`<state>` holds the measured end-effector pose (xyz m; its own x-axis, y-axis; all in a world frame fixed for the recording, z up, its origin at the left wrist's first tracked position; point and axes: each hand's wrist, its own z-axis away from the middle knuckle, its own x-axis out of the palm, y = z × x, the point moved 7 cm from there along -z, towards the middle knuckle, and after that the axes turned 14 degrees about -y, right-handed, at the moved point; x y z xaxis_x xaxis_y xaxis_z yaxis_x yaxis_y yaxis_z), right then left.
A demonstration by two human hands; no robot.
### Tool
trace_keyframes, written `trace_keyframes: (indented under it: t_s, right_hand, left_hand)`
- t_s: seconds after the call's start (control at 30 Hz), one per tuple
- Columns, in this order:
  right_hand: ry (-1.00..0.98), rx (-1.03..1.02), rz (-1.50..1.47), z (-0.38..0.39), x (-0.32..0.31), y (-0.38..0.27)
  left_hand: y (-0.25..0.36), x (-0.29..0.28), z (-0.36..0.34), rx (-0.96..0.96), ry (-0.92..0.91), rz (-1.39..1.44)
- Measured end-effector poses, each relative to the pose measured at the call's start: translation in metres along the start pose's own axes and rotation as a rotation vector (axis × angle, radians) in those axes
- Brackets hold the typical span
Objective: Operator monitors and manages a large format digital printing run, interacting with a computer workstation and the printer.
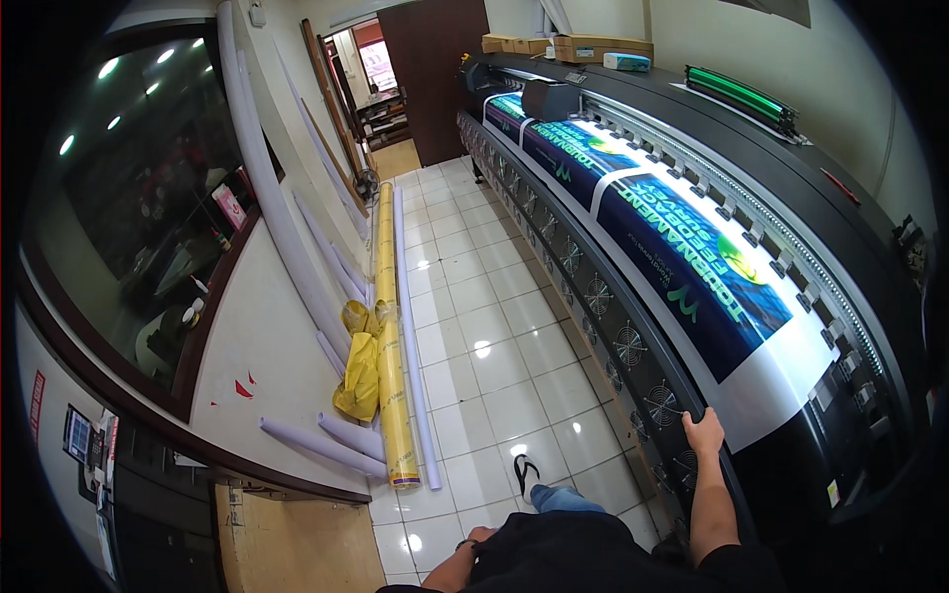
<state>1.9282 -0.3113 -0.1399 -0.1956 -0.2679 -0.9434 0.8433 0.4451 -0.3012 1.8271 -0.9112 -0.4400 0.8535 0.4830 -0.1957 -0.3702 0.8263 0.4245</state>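
My right hand (703,433) is closed over the top edge of the long black front panel (633,346) of a wide-format printer, which has several round fan grilles. Just beyond that hand, a printed banner sheet (682,267) in dark blue, bright blue and green lies over the sloping bed, its near end white. Low at my waist, my left hand (481,535) shows only in part beside my dark shirt, and its fingers are mostly hidden.
The black print carriage (550,100) is toward the printer's far end. Boxes (603,48) and a green-lit roller unit (741,97) sit on top. Left on the tiled floor (484,346) lie a long yellow roll (392,376), pale tubes (326,450) and crumpled yellow wrapping (358,376).
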Motion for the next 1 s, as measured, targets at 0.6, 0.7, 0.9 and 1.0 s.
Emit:
trace_keyframes:
  t_s: [0.6,0.7,0.9,1.0]
  right_hand:
    - [-0.036,0.019,-0.033,0.005,0.0,0.005]
    - [-0.029,0.02,-0.037,0.001,-0.007,0.003]
    - [-0.119,0.041,-0.023,-0.002,-0.003,-0.006]
    - [-0.123,0.081,-0.034,0.001,-0.006,0.003]
  left_hand:
    - [0.029,0.005,0.021,0.155,-0.101,-0.411]
    - [0.01,-0.001,-0.012,0.126,0.001,-0.287]
    - [-0.026,0.005,-0.024,0.103,0.015,0.113]
    - [-0.009,0.008,0.0,0.104,0.02,0.062]
